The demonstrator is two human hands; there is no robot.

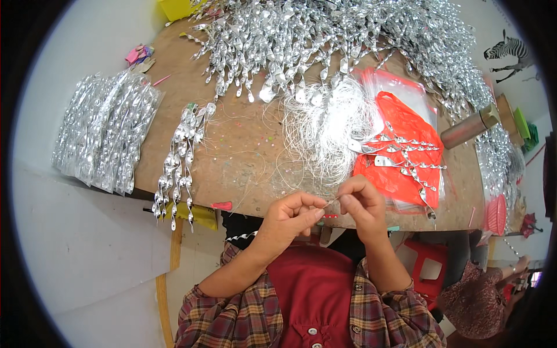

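In the head view, the left hand (288,216) and the right hand (360,204) meet at the near edge of the brown wooden bench (243,145), both grips pinched closed on a thin pale thread (331,201) between the fingertips. Just beyond lies a tangle of white threads (325,130). Silver twisted foil spirals (400,152) rest on orange plastic bags (406,168) to the right; a heap of silver spirals (325,35) fills the far side.

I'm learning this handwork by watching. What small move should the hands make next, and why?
Probably draw the thin thread taut between the left hand and right hand. Both pinch it at the fingertips just off the table edge, and the loose thread bundle lies right behind, where slack could snag.
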